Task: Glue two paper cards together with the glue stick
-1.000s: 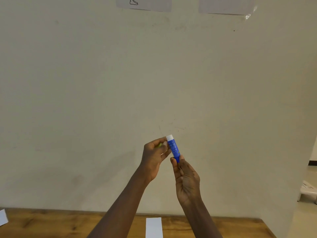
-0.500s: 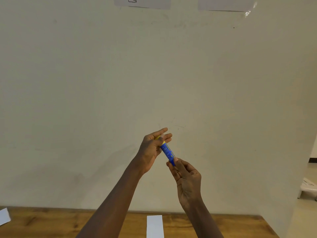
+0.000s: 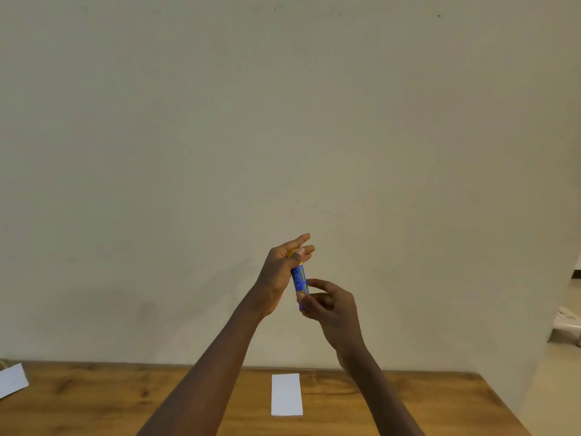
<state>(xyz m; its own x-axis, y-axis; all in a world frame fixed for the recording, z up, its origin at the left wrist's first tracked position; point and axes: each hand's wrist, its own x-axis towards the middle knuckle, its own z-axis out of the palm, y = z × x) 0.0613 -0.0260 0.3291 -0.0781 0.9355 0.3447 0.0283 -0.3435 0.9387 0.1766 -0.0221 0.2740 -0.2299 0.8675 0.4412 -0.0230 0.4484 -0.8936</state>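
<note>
I hold a blue glue stick [image 3: 300, 280] with yellow print upright in front of the wall, well above the table. My left hand [image 3: 284, 269] covers its top end, where a yellow cap shows between the fingers. My right hand [image 3: 330, 305] pinches the bottom end. A white paper card [image 3: 286, 394] lies flat on the wooden table [image 3: 94, 401] below the hands. Another white card [image 3: 12, 379] lies at the table's far left edge, partly cut off.
A plain cream wall [image 3: 283, 121] fills most of the view right behind the table. At the right, past the table's corner, a pale floor and a low white piece of furniture [image 3: 567, 325] show.
One second ago the white glue tip was bare; now the yellow cap in my left hand sits over the top end. The stick has turned more upright, and the view has tilted down.
</note>
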